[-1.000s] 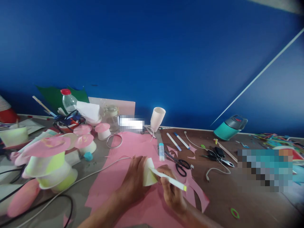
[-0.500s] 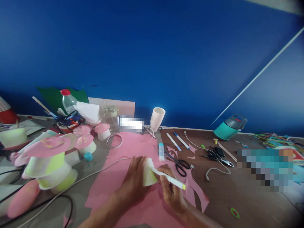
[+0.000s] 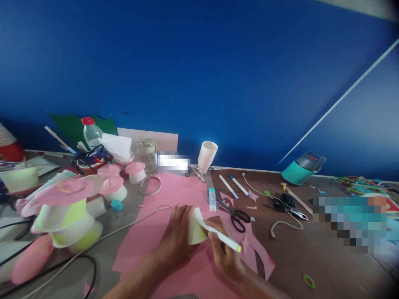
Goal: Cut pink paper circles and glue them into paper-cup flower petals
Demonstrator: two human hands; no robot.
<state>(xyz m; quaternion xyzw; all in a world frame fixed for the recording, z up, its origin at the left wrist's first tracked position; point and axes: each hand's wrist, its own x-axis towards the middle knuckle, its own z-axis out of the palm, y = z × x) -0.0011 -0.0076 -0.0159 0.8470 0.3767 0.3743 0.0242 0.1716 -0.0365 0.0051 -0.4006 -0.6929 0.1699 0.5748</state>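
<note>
1. While our left hand [image 3: 176, 243] wraps around a small paper cup [image 3: 195, 227], the cup lies on its side over the pink sheet [image 3: 162, 232], pale with a yellow-green tint.
2. Our right hand [image 3: 225, 253] grips a marker [image 3: 220, 236] with a white barrel and yellow-green end, its other end touching the cup.
3. We cannot make out the marker's tip, since the cup and fingers cover it; the far side of the cup is hidden behind our left palm.
4. Two blurred patches hide things near the wall and at the right.
5. Near the cup lie a glue stick [image 3: 212, 199] and scissors [image 3: 234, 214], well apart from a teal jug [image 3: 301, 168].
6. At the left stand pink-topped cups [image 3: 64, 207], with cables beside them.
7. We see a brown table [image 3: 327, 261] against a deep blue wall [image 3: 199, 74].
</note>
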